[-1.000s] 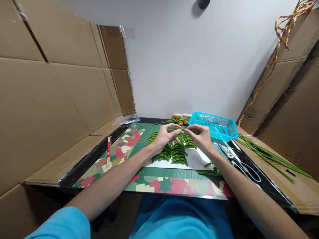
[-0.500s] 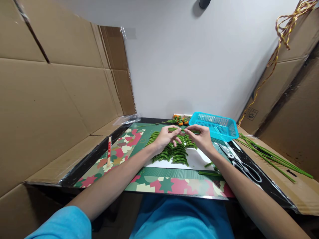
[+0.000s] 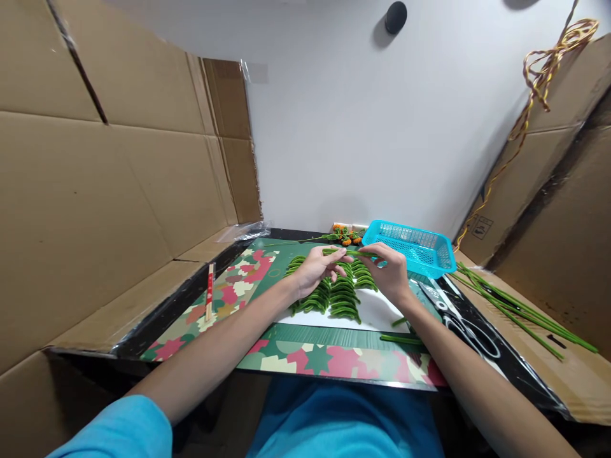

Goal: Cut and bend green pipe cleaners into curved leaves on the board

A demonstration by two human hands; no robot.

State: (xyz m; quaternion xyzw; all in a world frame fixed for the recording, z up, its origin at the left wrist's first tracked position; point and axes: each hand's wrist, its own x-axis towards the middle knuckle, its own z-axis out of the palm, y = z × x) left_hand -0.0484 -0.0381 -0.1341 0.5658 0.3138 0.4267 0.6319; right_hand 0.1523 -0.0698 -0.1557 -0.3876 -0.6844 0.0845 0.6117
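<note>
A green pipe cleaner (image 3: 357,252) stretches level between my two hands above the table. My left hand (image 3: 319,270) pinches its left end between thumb and fingers, the other fingers loosely curled. On its right part, my right hand (image 3: 387,267) has a pinch grip, the fingers bent over it. Below the hands, several short curved green pipe cleaner pieces (image 3: 344,299) lie in rows on a white sheet (image 3: 375,312); my left hand hides part of them. Close to my right forearm are a short straight green piece (image 3: 400,339) and a smaller one (image 3: 399,321).
A blue plastic basket (image 3: 415,251) stands at the back right, beside orange flowers (image 3: 347,235) on green stems. Scissors (image 3: 470,334) lie right of my right forearm. Long green pipe cleaners (image 3: 525,312) rest on cardboard at the right. Wrapped chopsticks (image 3: 209,292) lie at the left.
My right hand has slid slightly right along the pipe cleaner, so more of it shows between the hands. The left hand keeps its grip. The camera view has shifted a little.
</note>
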